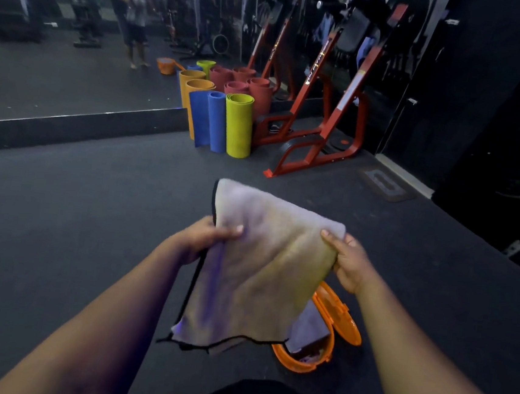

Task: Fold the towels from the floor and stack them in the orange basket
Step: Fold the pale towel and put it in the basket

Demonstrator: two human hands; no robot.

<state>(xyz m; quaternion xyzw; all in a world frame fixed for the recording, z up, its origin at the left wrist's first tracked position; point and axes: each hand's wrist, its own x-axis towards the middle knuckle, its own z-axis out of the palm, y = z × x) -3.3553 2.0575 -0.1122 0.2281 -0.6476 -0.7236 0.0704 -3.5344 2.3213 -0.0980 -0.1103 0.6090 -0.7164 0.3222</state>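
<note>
A grey towel (259, 260) with a black hem hangs folded in the air in front of me. My left hand (207, 239) grips its left edge and my right hand (346, 259) grips its right top corner. Below it, on the dark floor, stands the orange basket (306, 360) with its lid (339, 315) open to the right. Another grey towel (309, 328) lies inside the basket, partly hidden by the held towel.
Rolled mats (222, 117) in blue, yellow, orange and red stand upright against a mirror wall (75, 52). Orange-red gym frames (319, 132) stand to their right. A dark wall (481, 123) closes the right side. The floor (74, 226) is dark rubber.
</note>
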